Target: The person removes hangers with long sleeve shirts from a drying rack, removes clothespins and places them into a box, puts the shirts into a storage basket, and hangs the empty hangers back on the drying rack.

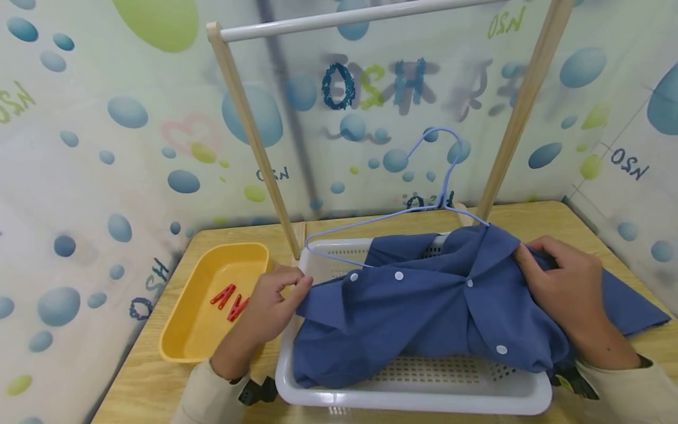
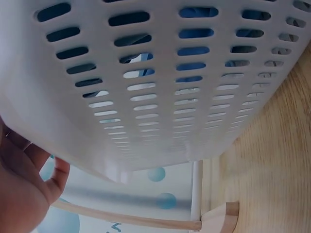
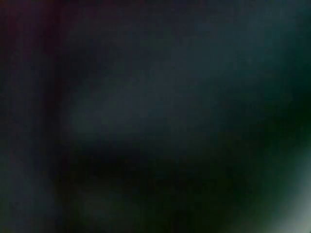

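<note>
A blue shirt (image 1: 424, 306) with white buttons lies across the white basket (image 1: 418, 400). The left hand (image 1: 270, 306) pinches the shirt's edge at the basket's left side; in the left wrist view that hand (image 2: 29, 179) shows beside the basket wall (image 2: 53, 116). The right hand (image 1: 569, 288) grips the shirt near its collar. A light blue hanger (image 1: 365, 221) has its right arm in the shirt at the collar, while its left arm lies outside the cloth, above the basket. Its hook stands upward. The right wrist view is dark and blurred.
A yellow tray (image 1: 177, 318) holding red clothespins (image 1: 223, 295) stands left of the basket on the wooden table (image 1: 132, 371). Behind the basket rises a rack with wooden posts (image 1: 254, 135) and a white top bar (image 1: 339, 19). A patterned wall covering hangs behind it.
</note>
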A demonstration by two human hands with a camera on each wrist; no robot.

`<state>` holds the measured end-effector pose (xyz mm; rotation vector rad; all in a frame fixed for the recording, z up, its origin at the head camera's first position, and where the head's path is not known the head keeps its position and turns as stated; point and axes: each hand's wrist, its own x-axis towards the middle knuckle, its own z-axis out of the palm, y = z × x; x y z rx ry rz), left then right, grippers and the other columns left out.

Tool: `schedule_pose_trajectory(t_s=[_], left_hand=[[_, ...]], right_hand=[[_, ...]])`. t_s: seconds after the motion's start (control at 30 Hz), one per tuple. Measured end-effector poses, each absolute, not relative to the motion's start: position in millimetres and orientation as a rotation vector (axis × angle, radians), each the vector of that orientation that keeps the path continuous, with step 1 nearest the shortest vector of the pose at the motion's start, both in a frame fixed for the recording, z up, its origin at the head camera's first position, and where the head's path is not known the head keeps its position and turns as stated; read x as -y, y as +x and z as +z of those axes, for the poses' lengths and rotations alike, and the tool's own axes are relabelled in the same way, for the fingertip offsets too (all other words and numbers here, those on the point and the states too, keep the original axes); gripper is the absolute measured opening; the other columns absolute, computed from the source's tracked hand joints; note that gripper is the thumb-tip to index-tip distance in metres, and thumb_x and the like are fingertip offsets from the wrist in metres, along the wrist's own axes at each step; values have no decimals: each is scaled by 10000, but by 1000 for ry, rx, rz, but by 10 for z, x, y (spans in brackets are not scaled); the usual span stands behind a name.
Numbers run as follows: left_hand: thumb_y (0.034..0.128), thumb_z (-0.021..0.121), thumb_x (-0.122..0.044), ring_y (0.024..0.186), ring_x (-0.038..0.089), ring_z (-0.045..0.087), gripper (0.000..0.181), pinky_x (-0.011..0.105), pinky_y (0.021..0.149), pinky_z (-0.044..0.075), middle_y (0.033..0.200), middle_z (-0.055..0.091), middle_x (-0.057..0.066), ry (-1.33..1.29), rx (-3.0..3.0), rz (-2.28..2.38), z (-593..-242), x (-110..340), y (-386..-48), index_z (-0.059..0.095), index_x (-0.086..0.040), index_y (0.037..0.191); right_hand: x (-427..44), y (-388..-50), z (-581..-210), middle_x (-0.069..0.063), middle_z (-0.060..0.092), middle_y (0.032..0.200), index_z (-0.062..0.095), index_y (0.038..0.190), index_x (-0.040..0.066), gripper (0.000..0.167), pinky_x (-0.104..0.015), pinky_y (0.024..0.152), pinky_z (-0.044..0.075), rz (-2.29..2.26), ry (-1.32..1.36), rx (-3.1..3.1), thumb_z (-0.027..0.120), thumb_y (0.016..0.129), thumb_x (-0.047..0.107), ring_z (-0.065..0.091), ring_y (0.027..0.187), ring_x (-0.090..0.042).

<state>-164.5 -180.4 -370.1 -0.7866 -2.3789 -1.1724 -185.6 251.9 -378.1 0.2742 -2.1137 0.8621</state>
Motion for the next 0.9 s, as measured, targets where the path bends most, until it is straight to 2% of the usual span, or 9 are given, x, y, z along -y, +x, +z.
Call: schedule_pose_trajectory(t_s=[0.13,0.23,0.33,0.5,0.73,0.9], left_hand=[[958,613,-44,669,75,523,266,271,633,450,655,549,-62,-725,2447,-1169,-3712,1797,-1648,648,-155,719],[981,618,-123,674,65,536,207,249,618,470,688,587,-74,-666,2543,-1185,-3701,1783,-1651,679,-159,786],[996,617,-195,697,60,557,147,238,625,494,744,637,-72,-624,2643,-1219,-3697,1771,-1654,697,-159,878],[998,620,-223,747,92,588,97,249,664,521,812,668,-55,-575,2722,-1244,-3707,1766,-1666,692,-161,980],[1014,590,-247,793,125,629,178,270,713,539,824,688,-32,-451,2801,-1212,-3686,1769,-1672,676,-174,1151],[1019,580,-256,819,141,651,203,283,739,535,799,688,-19,-384,2806,-1225,-3665,1774,-1675,677,-160,1170]], right_hand=[[-2516,-1860,-3785,-119,658,689,704,759,-3,95,-77,619,352,831,303,2090,738,819,63,380,659,245],[-2513,-1858,-3788,-96,643,688,705,754,0,90,-91,607,354,827,315,2072,732,813,63,379,649,239],[-2512,-1853,-3792,-114,651,677,704,751,8,88,-111,601,362,813,340,2065,722,811,70,382,661,233],[-2506,-1857,-3808,-139,662,662,698,744,17,109,-161,570,376,767,389,2066,713,808,104,392,655,205],[-2497,-1868,-3820,-138,667,672,694,739,17,117,-150,585,378,770,391,2068,716,804,112,401,673,210],[-2490,-1881,-3827,-138,654,649,689,714,8,147,-152,565,361,782,391,2046,707,801,125,411,633,176]])
